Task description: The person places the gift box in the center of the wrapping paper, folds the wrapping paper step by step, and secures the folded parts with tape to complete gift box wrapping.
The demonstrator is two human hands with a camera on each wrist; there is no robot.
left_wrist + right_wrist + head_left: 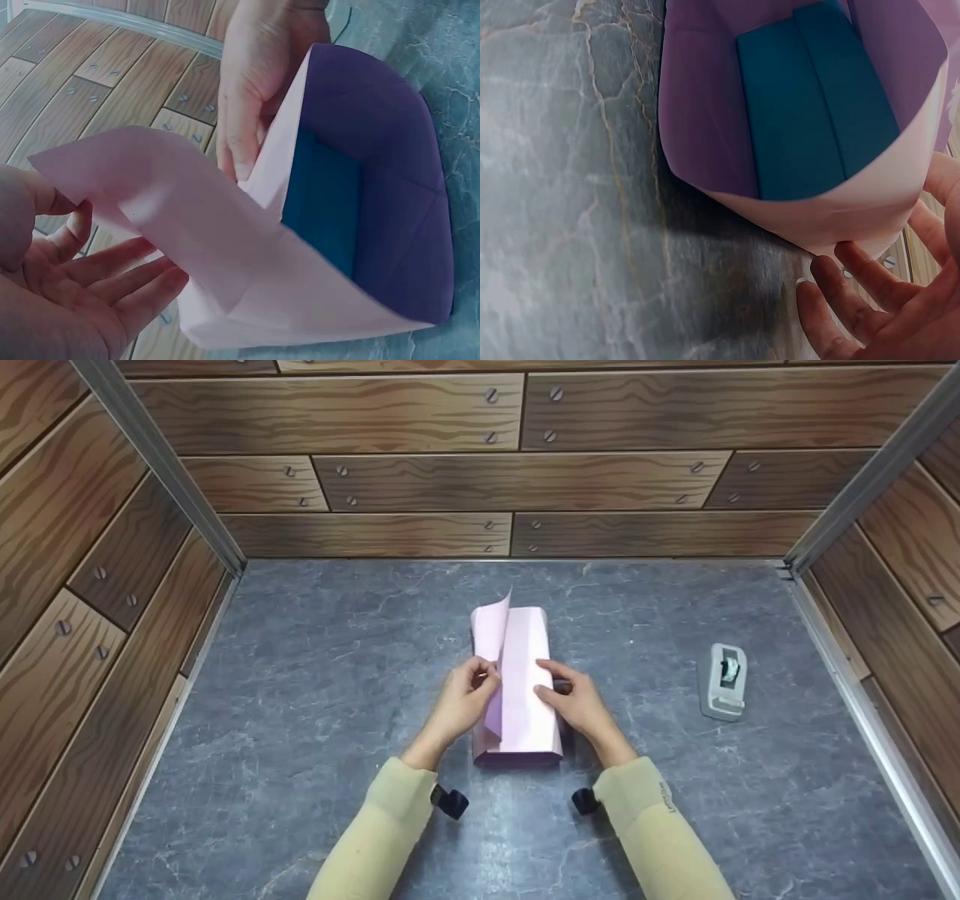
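Note:
A sheet of wrapping paper (525, 697), pale pink outside and purple inside, is wrapped around a blue box (802, 112) on the table, its near end gaping. The paper's loose flap (165, 195) stands up along the left side and curls at its far end. My left hand (459, 701) pinches the flap's edge between thumb and index finger; in the left wrist view its other fingers spread beneath the flap. On the right side of the package, my right hand (585, 709) rests its thumb and fingertips against the paper, fingers loosely bent.
A grey tape dispenser (724, 682) with a roll of tape stands on the dark marbled table (337, 682), well right of the package. Wood-patterned walls (412, 412) with metal edging enclose the table at the back and both sides.

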